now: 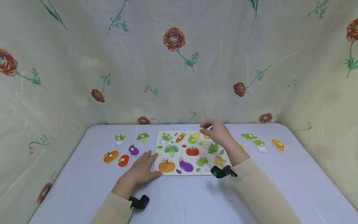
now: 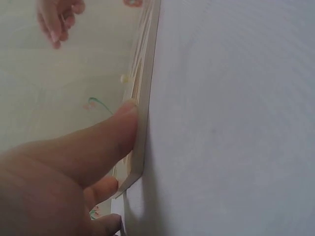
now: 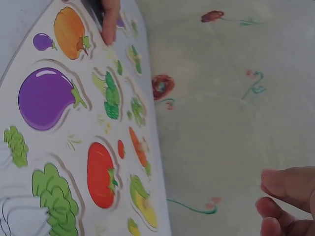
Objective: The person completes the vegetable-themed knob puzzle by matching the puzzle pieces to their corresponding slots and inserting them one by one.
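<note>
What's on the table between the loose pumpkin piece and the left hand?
The loose tomato piece, with the loose eggplant piece a bit farther back. The head view shows it.

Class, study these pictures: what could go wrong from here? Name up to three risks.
The white rectangular puzzle board might pivot if pressed at its far right, since the bare left hand touches it only around its near-left corner.

The bare right forearm partly hides a yellow piece, so that piece could be brushed or overlooked.

The flat green piece and the leafy green-and-white piece lie close together; grasping one may nudge the other.
</note>
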Available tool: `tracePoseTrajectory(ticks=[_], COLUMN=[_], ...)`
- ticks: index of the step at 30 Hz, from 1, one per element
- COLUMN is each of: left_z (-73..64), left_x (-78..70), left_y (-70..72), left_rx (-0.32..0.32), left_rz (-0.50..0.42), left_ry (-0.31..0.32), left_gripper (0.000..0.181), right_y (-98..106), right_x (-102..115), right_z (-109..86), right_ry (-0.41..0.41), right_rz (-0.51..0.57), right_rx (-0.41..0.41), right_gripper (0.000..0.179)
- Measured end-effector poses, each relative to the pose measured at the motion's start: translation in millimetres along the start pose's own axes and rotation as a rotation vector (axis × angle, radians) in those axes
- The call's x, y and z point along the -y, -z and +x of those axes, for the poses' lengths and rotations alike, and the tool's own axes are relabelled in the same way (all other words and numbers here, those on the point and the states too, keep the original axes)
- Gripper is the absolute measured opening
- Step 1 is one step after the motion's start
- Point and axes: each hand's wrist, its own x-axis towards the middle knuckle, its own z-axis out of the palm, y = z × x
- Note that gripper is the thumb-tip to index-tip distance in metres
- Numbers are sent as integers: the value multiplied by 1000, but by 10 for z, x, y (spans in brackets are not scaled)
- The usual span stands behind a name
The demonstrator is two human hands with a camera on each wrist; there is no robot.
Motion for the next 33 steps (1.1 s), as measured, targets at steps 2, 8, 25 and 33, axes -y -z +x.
tracePoseTrajectory(ticks=[2, 8, 25, 33], left_z=[-3, 7, -7, -10], left_x=[0, 19, -5, -11], left_y=[2, -13, 6, 20], left_rx=[1, 3, 6, 6], left_rz=[1, 13, -5, -7], left_ry=[0, 2, 9, 14], left_gripper=[84, 84, 84, 84], right_y=[67, 243, 585, 564], right_x=[-25, -128, -718, -1120], right_z=[-45, -185, -544, -559], right_ry=[-3, 26, 94, 76], right_rz=[-7, -63, -165, -163], right_rx=[1, -21, -79, -78], right_gripper=[27, 26, 23, 23])
